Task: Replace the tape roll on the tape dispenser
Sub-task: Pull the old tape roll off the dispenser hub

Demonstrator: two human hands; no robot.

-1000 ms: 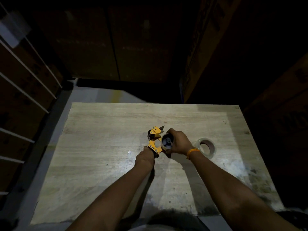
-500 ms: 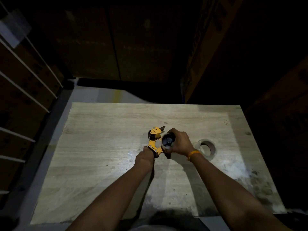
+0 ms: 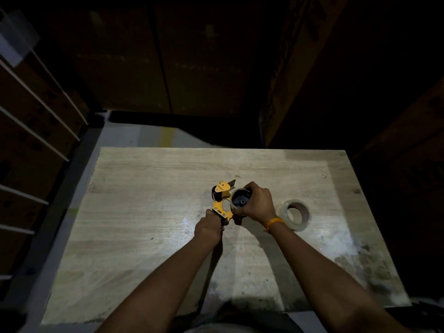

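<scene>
An orange hand-held tape dispenser (image 3: 222, 200) is held above the middle of a pale wooden table (image 3: 144, 212). My left hand (image 3: 208, 227) is closed around its handle from below. My right hand (image 3: 255, 203) wraps around the thin, nearly bare roll (image 3: 236, 201) that sits on the dispenser's black hub, fingers over its far and right side. A full roll of clear tape (image 3: 296, 218) with a brown core lies flat on the table just right of my right wrist, untouched.
Stacked cardboard boxes stand dark behind and to the right of the table. A rack with white rails (image 3: 36, 111) runs along the left. The table's right front corner (image 3: 370, 272) is stained and scuffed. Grey floor shows beyond the far edge.
Both hands and the dispenser stay in nearly the same place. My right hand has shifted its grip slightly on the roll at the hub.
</scene>
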